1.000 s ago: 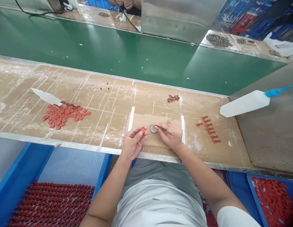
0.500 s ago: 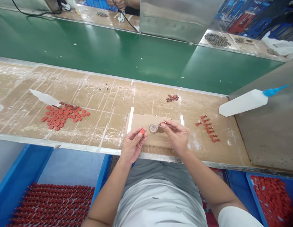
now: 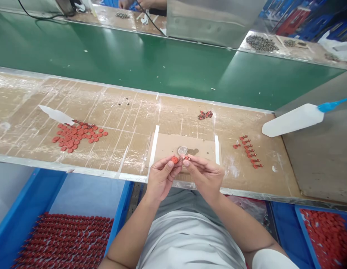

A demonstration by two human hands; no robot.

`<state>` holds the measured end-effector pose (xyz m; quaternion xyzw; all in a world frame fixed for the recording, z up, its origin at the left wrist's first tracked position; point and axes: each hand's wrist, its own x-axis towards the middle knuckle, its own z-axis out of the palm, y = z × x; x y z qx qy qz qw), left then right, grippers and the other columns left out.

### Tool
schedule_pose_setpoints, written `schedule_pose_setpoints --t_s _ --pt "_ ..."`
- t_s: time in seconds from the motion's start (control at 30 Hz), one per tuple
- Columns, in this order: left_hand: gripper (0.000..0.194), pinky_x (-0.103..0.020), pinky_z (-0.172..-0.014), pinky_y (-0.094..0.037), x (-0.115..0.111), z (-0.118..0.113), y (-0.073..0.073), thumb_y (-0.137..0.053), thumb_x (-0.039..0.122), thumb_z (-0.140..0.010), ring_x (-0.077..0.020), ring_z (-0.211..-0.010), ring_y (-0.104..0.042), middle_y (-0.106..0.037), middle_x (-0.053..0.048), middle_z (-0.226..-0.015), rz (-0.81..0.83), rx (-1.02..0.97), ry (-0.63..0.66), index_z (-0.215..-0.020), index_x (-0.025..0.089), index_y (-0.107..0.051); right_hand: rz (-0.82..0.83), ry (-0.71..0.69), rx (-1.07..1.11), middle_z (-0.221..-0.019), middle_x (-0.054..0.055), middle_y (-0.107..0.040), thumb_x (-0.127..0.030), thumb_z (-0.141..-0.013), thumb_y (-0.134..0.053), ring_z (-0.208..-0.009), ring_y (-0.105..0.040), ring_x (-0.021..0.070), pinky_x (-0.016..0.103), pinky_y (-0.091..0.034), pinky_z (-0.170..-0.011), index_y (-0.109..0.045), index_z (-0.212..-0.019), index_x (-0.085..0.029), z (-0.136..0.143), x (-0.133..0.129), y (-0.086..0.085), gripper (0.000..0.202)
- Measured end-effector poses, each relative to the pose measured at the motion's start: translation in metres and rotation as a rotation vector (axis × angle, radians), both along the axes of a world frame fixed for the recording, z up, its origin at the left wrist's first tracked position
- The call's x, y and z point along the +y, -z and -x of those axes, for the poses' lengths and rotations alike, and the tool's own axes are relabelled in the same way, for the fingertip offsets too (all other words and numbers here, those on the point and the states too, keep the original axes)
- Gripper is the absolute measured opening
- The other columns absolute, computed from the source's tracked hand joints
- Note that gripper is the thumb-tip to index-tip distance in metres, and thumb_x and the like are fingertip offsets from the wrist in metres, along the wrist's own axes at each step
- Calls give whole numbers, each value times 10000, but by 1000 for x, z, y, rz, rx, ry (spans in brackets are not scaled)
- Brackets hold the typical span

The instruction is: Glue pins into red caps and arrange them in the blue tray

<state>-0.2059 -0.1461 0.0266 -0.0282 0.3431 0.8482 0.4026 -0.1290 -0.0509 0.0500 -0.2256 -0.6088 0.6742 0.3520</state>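
Observation:
Between the fingertips of my left hand [image 3: 163, 175] is a red disc [image 3: 174, 160], pinched with its round face showing. My right hand [image 3: 205, 175] pinches a small red-and-dark part [image 3: 186, 158], mostly covered by the fingers. The two pieces are close together; whether they touch I cannot tell. Just beyond my fingertips, a small round dish [image 3: 182, 150] sits on a cardboard sheet [image 3: 168, 144] taped to the bench. A damp-looking brown stain [image 3: 193, 151] lies beside the dish.
Loose red discs [image 3: 69, 138] are piled at left by a white strip [image 3: 56, 115]. Small dark-red parts [image 3: 205, 114] lie behind the cardboard. Assembled pieces [image 3: 250, 152] stand in a row at right, near a white squeeze bottle [image 3: 293, 120]. Blue trays [image 3: 121, 201] sit below the bench edge.
My right hand has come left and toward me, away from the dish. My left hand has shifted slightly right, so the disc and the small part are now side by side.

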Motion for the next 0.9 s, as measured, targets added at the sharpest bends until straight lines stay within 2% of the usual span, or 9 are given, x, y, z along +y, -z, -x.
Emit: schedule_pose_setpoints --t_s 0.3,0.57,0.73,0.9 --pt "164 -187 -767 -572 1 -3 1 -747 209 -718 -144 -858 -708 -755 -51 -918 -6 5 -19 -882 198 -745 -78 29 15 -946 10 -747 -160 -707 -756 -868 -713 201 362 -601 -833 -743 -905 -265 1 -1 10 224" --pt "185 -246 -794 -583 3 -4 1 -777 242 -678 -173 -872 -707 -756 -49 -905 52 4 -37 -857 204 -748 -112 33 2 -958 -1 -743 -163 -710 -753 -883 -711 209 395 -596 -862 -740 -922 -281 1 -1 11 243" --pt "208 -271 -809 -584 3 -4 0 -796 246 -650 -187 -883 -706 -754 -54 -910 72 -12 -51 -847 197 -749 -138 59 -29 -923 -4 -748 -195 -706 -759 -829 -719 196 365 -613 -824 -742 -911 -273 2 -1 12 220" --pt "185 -239 -790 -583 4 -5 0 -779 225 -674 -164 -863 -707 -756 -50 -896 55 -5 -46 -854 197 -749 -149 51 -4 -929 -21 -747 -148 -706 -754 -834 -719 188 340 -612 -814 -741 -914 -294 2 0 13 254"
